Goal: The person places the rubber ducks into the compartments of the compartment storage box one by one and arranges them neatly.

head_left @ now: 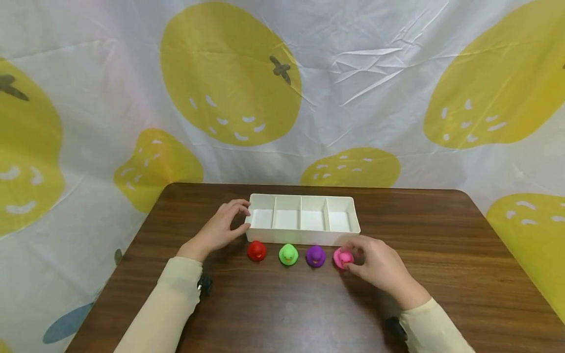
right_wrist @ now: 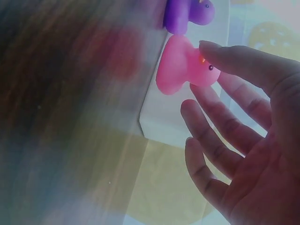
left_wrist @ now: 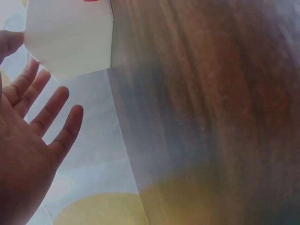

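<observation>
Four small rubber ducks stand in a row along the front of a white tray: red, green, purple and pink. My left hand touches the tray's left end, thumb and fingers spread apart; the left wrist view shows the hand beside the tray's end wall. My right hand has thumb and fingers round the pink duck. In the right wrist view, the hand has its thumb at the beak of the pink duck, next to the purple duck.
Dark brown wooden table under everything, its far edge just behind the tray. The tray has several compartments side by side, with nothing seen in them. A white cloth with yellow fruit shapes hangs behind the table.
</observation>
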A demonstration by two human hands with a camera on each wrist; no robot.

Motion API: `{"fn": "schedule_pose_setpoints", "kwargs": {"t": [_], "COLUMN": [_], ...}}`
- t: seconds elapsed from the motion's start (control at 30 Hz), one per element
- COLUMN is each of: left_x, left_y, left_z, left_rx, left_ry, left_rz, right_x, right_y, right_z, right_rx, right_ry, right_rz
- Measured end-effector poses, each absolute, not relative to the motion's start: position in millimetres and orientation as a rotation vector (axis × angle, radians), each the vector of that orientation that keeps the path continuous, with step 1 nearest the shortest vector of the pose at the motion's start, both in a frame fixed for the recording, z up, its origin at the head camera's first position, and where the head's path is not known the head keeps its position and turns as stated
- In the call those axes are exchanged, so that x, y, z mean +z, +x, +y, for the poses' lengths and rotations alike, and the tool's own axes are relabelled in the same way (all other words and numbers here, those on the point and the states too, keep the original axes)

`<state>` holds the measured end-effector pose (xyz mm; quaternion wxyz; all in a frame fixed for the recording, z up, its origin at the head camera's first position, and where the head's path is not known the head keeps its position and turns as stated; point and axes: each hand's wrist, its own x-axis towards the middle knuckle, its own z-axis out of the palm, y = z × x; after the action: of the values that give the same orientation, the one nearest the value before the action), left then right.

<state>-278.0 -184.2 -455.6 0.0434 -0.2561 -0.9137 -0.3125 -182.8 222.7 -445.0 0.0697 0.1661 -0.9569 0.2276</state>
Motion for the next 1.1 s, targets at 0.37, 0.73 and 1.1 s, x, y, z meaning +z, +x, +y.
{"fn": "schedule_pose_setpoints", "kwargs": {"t": [0.37, 0.73, 1.1], "left_x": [-459.1, -458.8, -460.0], "left_y": [-279.9, -281.8, -282.1], "left_z": [-186.7, -184.4, -185.1], "left_rx": [-0.992, -1.031, -1.044], "left_ry": [-0.788, -0.786, -0.773], "left_rz": [-2.771, -2.763, -2.768], "right_x": [-438.9, -431.9, -418.5], "right_y": [-181.3, -184.1, -188.8], "right_z": [217.5, 211.3, 200.8], "right_rx": [0.686, 0.683, 0.699], "right_ry": [0.555, 0.634, 0.686], "right_rz": [-2.819, -2.67, -2.605]}}
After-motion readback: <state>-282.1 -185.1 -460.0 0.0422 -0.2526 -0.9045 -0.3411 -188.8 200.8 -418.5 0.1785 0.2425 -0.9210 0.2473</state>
